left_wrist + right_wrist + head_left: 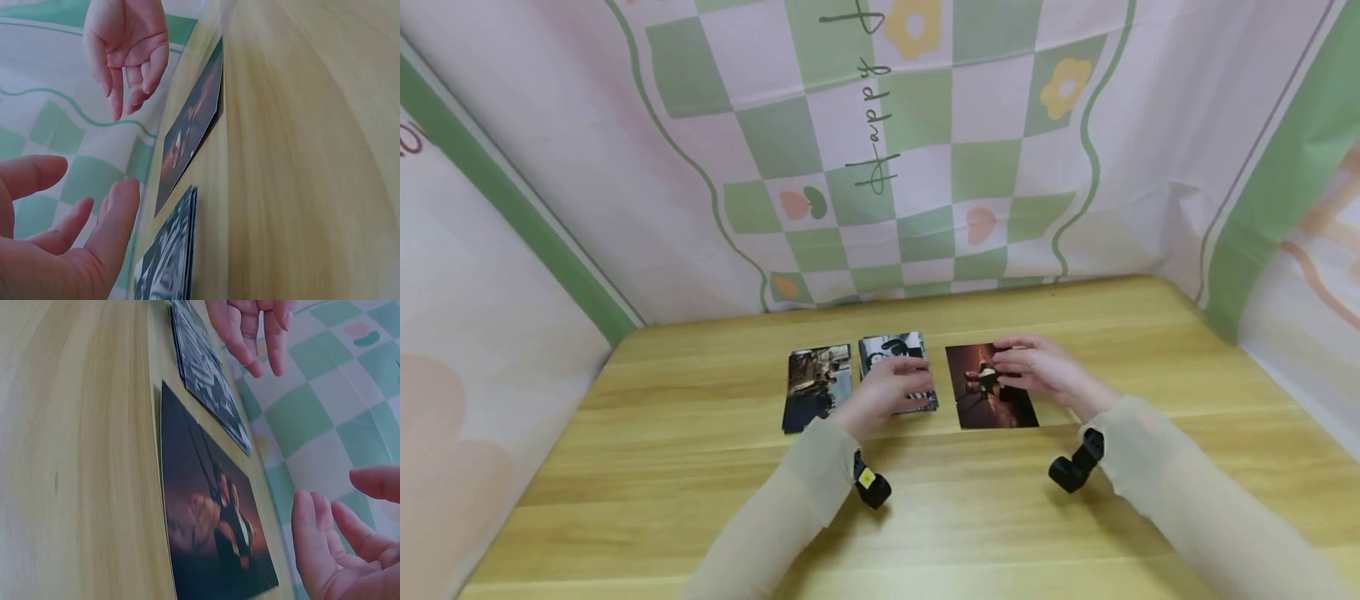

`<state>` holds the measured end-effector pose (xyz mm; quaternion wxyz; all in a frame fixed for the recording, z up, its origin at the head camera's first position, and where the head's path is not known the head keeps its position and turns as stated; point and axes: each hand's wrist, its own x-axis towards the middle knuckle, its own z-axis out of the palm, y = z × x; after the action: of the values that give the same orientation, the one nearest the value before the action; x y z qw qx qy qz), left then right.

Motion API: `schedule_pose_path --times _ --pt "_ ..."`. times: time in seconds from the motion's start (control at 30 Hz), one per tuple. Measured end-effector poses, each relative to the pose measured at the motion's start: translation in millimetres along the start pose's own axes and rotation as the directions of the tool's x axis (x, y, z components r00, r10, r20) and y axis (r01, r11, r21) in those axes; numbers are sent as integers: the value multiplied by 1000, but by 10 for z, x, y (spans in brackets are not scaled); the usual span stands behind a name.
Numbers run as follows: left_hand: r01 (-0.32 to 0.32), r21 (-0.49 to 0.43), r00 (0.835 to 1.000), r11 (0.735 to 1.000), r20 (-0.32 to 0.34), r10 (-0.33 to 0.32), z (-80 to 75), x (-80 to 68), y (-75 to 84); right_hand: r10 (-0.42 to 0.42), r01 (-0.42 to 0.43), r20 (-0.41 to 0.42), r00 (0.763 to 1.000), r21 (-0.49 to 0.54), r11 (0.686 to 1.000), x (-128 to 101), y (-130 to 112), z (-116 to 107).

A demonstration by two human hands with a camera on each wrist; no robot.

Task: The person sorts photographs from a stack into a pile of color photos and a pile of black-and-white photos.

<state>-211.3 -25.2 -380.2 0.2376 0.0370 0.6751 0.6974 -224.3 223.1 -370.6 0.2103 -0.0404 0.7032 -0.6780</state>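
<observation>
My left hand [891, 390] hovers over a stack of black-and-white photo cards [895, 342], fingers apart and holding nothing. In the left wrist view, the thumb and fingers of that hand [81, 244] stand above the stack's edge. To the right lies a dark reddish photo card [981, 400] showing two figures. My right hand [1045, 371] is over its upper right part, fingers loosely spread with nothing between them. The right wrist view shows this hand [350, 544] raised beside the reddish card [212, 519]. A third stack, of coloured photo cards [812, 387], sits at the left, nearest my left hand's wrist.
The cards lie in a row on a wood-grain table [700, 500]. Behind it hangs a green-and-white checked cloth [917, 167] with flowers and lettering. More cloth [490, 333] closes in the left and right sides. A small black camera is strapped at each wrist.
</observation>
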Motion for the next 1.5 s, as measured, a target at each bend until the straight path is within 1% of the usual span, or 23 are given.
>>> schedule_pose_path --times 0.1,0.27,0.47,0.73,0.97,1.27,1.5 --pt "-1 -24 1000 1000 -7 1 60 41 -17 3 -3 2 1000 -28 1000 -26 14 -68" --pt "5 -16 1000 1000 -30 -6 132 82 -39 20 -20 1 1000 -40 999 -56 43 -203" --pt "47 -27 998 999 -39 -48 174 122 -64 35 -34 10 999 -92 995 -75 97 -341" --pt "81 -99 995 992 -53 -86 213 187 -123 88 -86 27 996 -43 995 -79 165 -491" --pt "93 -106 993 990 -59 -100 244 207 -130 111 -108 53 992 -44 993 -78 201 -487" --pt "88 -81 994 993 -62 -93 289 203 -97 106 -103 73 992 -52 993 -69 221 -503" --pt "85 -114 992 990 -78 -95 336 227 -98 107 -106 76 991 -28 994 -84 223 -484"
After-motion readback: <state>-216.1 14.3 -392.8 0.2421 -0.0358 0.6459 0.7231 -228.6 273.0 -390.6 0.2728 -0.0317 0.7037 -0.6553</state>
